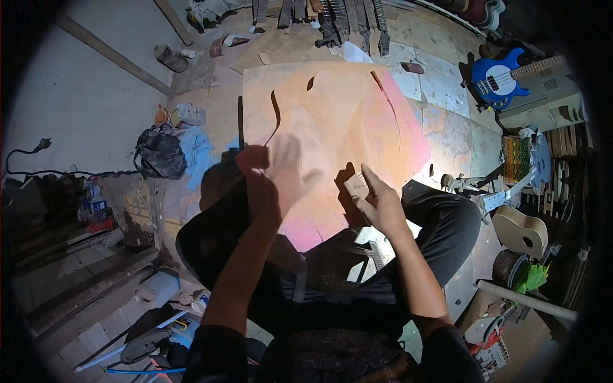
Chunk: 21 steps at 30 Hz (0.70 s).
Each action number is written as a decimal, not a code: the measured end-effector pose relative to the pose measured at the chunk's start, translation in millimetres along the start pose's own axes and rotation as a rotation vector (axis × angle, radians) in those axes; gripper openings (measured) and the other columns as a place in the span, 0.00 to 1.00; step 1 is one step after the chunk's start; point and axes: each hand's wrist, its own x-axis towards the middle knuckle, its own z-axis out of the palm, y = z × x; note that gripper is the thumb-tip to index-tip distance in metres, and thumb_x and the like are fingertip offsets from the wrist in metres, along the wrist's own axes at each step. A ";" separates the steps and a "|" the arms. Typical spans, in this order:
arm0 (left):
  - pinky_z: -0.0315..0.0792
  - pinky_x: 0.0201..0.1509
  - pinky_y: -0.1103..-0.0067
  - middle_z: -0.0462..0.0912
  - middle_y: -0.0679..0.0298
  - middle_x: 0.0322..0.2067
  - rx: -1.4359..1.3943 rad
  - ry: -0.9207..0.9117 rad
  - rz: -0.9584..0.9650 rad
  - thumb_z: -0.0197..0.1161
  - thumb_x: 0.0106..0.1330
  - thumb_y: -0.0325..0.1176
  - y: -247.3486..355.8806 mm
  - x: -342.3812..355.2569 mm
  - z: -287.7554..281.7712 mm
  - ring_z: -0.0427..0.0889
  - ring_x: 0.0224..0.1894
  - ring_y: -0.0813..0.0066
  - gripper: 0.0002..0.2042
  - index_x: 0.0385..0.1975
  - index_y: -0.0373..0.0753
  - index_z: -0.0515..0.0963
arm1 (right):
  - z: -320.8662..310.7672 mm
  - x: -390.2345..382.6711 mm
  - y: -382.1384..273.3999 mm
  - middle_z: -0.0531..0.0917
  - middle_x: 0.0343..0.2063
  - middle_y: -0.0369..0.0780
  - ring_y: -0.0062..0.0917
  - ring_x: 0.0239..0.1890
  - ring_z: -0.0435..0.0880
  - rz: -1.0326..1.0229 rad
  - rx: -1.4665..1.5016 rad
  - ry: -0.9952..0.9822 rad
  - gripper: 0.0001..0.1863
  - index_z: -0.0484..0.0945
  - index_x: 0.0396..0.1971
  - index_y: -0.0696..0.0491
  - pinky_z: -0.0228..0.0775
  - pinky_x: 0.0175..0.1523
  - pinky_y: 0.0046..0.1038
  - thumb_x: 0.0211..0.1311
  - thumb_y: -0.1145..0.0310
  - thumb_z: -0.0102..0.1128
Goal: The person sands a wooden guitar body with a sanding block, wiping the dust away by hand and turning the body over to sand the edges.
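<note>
A wide flat board [332, 134], pale wood tinted orange and pink, lies in front of me between my knees. Its surface has dark curved slots and a rounded outline. Over the board's left part is my left hand [287, 172], blurred by motion, with fingers spread and nothing in it. Whether it touches the surface, I cannot tell. My right hand [385, 205] grips a small pale block [357, 186] between thumb and fingers, at or just above the board's lower right area. The block casts a dark shadow beside it.
A blue electric bass [501, 80] stands at the far right, above an acoustic guitar body [520, 231]. Dark guitar necks [351, 22] lie at the far edge. To the left sit a black bag [159, 153] and blue cloth [195, 153]. A jug [158, 288] stands lower left.
</note>
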 end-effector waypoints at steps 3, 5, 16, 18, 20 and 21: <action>0.50 0.82 0.50 0.67 0.55 0.77 -0.062 -0.099 0.256 0.63 0.71 0.62 7.2 -9.2 -4.1 0.58 0.82 0.53 0.44 0.78 0.36 0.65 | 8.8 1.3 -5.4 0.85 0.41 0.53 0.51 0.42 0.86 0.011 -0.077 0.090 0.42 0.68 0.77 0.49 0.79 0.48 0.45 0.62 0.69 0.73; 0.50 0.83 0.50 0.67 0.54 0.78 -0.103 -0.139 0.197 0.64 0.69 0.63 8.2 -2.0 -12.9 0.57 0.82 0.53 0.45 0.78 0.36 0.65 | 13.9 2.3 -2.8 0.84 0.38 0.51 0.49 0.40 0.85 -0.006 -0.108 0.132 0.42 0.69 0.78 0.45 0.79 0.46 0.44 0.62 0.69 0.73; 0.45 0.82 0.44 0.66 0.65 0.79 -0.039 -0.113 0.250 0.62 0.68 0.66 9.3 1.5 9.4 0.50 0.84 0.54 0.42 0.78 0.48 0.68 | 48.6 6.0 8.3 0.86 0.47 0.50 0.47 0.45 0.86 -0.151 -0.356 0.200 0.42 0.73 0.76 0.40 0.80 0.51 0.44 0.59 0.71 0.74; 0.49 0.81 0.45 0.68 0.66 0.78 0.016 0.034 0.069 0.60 0.72 0.61 -10.4 13.1 16.1 0.54 0.83 0.54 0.36 0.76 0.48 0.71 | 52.6 4.1 6.6 0.86 0.48 0.51 0.48 0.46 0.85 -0.158 -0.335 0.197 0.42 0.73 0.75 0.41 0.79 0.52 0.45 0.58 0.71 0.74; 0.51 0.80 0.46 0.69 0.65 0.77 0.097 0.153 -0.130 0.59 0.74 0.58 -33.7 23.5 19.8 0.57 0.81 0.53 0.33 0.74 0.47 0.73 | 55.2 3.7 4.5 0.86 0.49 0.52 0.49 0.48 0.85 -0.153 -0.307 0.160 0.41 0.74 0.75 0.44 0.79 0.54 0.45 0.58 0.71 0.75; 0.57 0.77 0.50 0.75 0.63 0.73 0.099 0.251 -0.174 0.59 0.76 0.52 -42.7 27.0 20.4 0.66 0.76 0.54 0.28 0.73 0.48 0.75 | 55.4 1.3 2.6 0.86 0.50 0.52 0.49 0.49 0.85 -0.176 -0.276 0.107 0.38 0.76 0.73 0.43 0.79 0.53 0.45 0.60 0.71 0.74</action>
